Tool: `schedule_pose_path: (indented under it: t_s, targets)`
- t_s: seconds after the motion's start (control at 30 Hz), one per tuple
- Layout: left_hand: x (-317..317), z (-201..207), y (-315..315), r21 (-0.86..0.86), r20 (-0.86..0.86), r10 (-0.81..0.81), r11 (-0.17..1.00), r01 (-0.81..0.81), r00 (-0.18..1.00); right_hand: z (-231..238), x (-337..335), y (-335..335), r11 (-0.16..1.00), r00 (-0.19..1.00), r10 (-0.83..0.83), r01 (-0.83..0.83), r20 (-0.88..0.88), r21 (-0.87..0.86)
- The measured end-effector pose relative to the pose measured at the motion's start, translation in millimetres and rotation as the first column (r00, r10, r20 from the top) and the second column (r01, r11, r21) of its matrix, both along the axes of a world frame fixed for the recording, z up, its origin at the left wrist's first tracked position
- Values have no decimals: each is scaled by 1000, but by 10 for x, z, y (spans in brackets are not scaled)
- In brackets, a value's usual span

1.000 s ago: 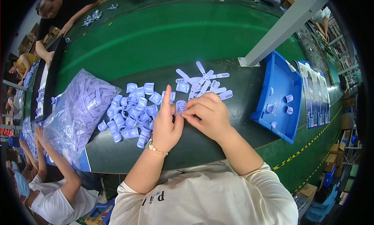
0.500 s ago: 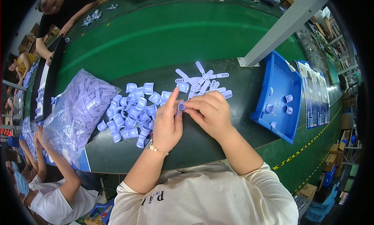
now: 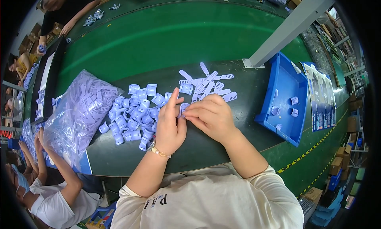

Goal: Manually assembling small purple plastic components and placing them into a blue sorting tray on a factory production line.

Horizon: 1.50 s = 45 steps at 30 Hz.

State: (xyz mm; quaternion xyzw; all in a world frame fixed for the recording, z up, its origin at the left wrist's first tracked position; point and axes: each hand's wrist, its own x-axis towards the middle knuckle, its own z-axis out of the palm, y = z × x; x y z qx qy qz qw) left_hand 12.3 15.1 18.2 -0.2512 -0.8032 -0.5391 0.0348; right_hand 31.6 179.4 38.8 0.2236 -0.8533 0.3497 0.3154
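Note:
Between my two hands is a small lavender plastic piece (image 3: pixel 183 107), curved into a loop; fingers hide part of it. My left hand (image 3: pixel 170 124) is closed on it from the left, thumb and fingers around its lower side, one finger pointing up. My right hand (image 3: pixel 213 117) pinches its right edge with thumb and fingertips. Left of my hands lies a pile of curved lavender buckle-like pieces (image 3: pixel 137 114). Beyond them, flat slotted lavender straps (image 3: pixel 208 84) lie in a loose heap, with one curved piece (image 3: pixel 185 89) at its left side.
A clear plastic bag (image 3: pixel 85 106) full of slotted straps lies at the left. On the right, a blue tray (image 3: pixel 291 76) holds several curved pieces beside printed sheets (image 3: pixel 319 96). A grey post (image 3: pixel 291 28) rises from the table. Co-workers' arms (image 3: pixel 63 169) reach in at left.
The loop in my fingers has turned, showing more of its face. My right hand has shifted slightly left and down. At the far left, a co-worker's hand has moved up, holding something lavender.

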Motion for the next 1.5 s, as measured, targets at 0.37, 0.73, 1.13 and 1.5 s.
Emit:
schedule_pose_path:
  t_s: [0.37,0.73,1.13,1.5]
  targets:
    - [1,21,10,-6,-31,-2,1000,1,1000,44,-4,13,997,997,-73,73,-37,16]
    - [2,8,-3,-65,-107,-8,998,1,994,40,-11,15,999,999,-55,55,-4,-4]
    - [10,80,-4,-149,-302,-85,988,41,950,52,0,45,987,977,-100,121,189,-102]
    - [-1,70,-37,-65,-290,-143,989,130,946,133,55,159,855,755,358,-29,550,-517]
